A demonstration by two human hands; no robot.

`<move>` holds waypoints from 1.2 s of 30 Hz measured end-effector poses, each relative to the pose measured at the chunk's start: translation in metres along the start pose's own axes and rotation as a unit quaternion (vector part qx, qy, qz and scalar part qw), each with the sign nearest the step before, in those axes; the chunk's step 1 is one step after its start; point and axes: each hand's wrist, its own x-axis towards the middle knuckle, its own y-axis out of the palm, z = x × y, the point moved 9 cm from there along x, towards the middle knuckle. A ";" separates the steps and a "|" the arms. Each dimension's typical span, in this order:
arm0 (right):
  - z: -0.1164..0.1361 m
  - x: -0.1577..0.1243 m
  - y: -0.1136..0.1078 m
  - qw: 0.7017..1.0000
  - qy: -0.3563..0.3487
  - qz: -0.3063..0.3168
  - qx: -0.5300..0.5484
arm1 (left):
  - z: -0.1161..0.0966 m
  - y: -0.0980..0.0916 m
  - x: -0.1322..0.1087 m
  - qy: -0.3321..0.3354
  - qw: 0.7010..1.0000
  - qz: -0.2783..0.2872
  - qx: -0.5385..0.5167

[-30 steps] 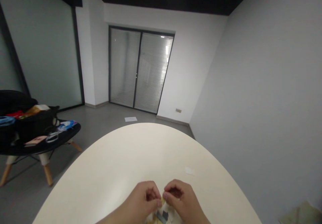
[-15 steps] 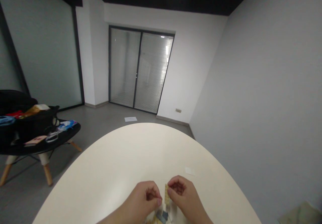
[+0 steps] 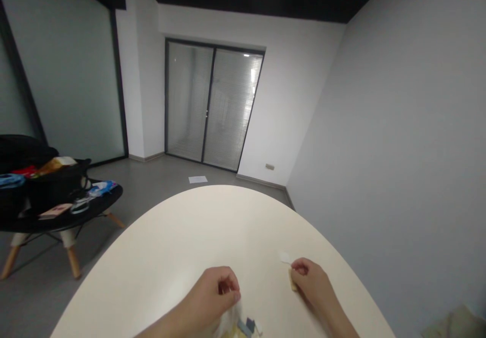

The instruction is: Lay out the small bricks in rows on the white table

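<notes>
My left hand point(image 3: 218, 290) is closed in a pinch above the near part of the round table point(image 3: 212, 226). From its fingers a pale, see-through sheet hangs down, looking like a clear plastic bag point(image 3: 229, 320), partly hidden by the hand. Blue-grey pieces point(image 3: 246, 327) and yellowish bits lie just below it at the bottom edge, cut off by the frame. Farther right, my right hand point(image 3: 309, 277) pinches a small, flat tan strip point(image 3: 292, 280) between thumb and fingers, low over the tabletop. A small white paper point(image 3: 285, 257) lies just beyond the right fingertips.
To the left stands a black chair point(image 3: 102, 201) with wooden legs, bearing a black bag point(image 3: 56, 186) and several small items. A white sheet point(image 3: 198, 179) lies on the floor past the table. A grey wall point(image 3: 398, 151) rises on the right.
My right hand has moved right, away from my left hand, carrying the tan strip toward the white paper. My left hand has shifted only slightly.
</notes>
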 end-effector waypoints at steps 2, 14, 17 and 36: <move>0.002 0.000 0.000 1.000 -0.007 -0.005 -0.017 | 0.000 -0.001 0.000 -0.001 1.000 0.000 0.000; 0.014 -0.004 0.009 0.998 -0.050 0.002 -0.042 | -0.006 -0.009 -0.002 -0.006 0.993 0.019 0.115; 0.018 -0.006 0.015 0.997 -0.059 0.001 -0.040 | -0.016 -0.010 -0.006 0.021 0.977 0.047 0.208; 0.027 -0.010 0.010 0.997 -0.061 -0.032 -0.026 | -0.040 0.045 -0.030 0.235 0.912 0.231 0.246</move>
